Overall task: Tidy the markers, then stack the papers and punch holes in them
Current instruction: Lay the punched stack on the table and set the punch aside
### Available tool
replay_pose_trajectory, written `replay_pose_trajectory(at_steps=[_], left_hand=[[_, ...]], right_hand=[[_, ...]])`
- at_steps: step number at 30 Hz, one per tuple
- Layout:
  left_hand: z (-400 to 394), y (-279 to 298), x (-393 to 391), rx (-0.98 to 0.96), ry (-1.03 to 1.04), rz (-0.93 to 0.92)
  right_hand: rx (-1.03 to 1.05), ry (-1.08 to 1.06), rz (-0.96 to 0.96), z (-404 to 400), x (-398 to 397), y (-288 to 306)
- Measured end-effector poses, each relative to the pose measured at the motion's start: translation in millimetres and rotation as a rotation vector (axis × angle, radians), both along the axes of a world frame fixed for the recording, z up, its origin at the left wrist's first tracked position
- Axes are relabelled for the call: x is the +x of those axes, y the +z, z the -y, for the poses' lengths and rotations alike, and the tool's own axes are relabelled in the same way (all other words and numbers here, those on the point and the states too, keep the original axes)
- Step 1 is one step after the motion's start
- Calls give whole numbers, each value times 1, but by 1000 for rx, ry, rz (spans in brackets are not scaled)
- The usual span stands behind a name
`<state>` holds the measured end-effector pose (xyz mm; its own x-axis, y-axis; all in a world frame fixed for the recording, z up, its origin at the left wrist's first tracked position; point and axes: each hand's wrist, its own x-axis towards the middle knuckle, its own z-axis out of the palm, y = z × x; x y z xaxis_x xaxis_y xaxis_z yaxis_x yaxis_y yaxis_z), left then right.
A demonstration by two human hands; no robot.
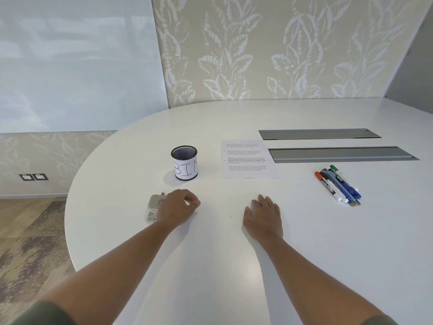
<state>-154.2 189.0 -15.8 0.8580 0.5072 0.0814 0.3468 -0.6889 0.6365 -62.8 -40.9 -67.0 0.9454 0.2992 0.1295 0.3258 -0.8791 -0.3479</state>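
Note:
Several markers (337,185) lie side by side on the right of the white table (304,242). A printed paper (248,159) lies flat at the centre back. A black mesh cup labelled BIN (185,163) stands left of the paper. A metal hole punch (155,207) sits near the left table edge, partly hidden behind my left hand (178,208), whose fingers are curled shut beside it, pinching something tiny and white that I cannot make out. My right hand (263,216) rests palm down on the table, fingers together, holding nothing.
Two grey cable-slot covers (339,154) are set into the table behind the markers. The table's curved edge runs along the left, with carpeted floor (30,242) below. A patterned wall and a glass board stand behind.

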Motion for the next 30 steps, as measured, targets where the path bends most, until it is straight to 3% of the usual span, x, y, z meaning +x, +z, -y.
replay_pose_trajectory(at_steps=[5,13,22,26,30], left_hand=[[29,-7,14,-81,-183,-38],[56,-8,27,-3,-350,-126],[59,-6,33,84,-374,-134],[63,-7,37,118,-375,-167],[66,-12,41,175,-367,-195]], right_hand=[[-3,2,2,0,1,0],[16,2,43,0,4,0],[119,17,54,-9,17,8],[231,20,-24,-20,22,16],[212,41,-85,-29,26,19]])
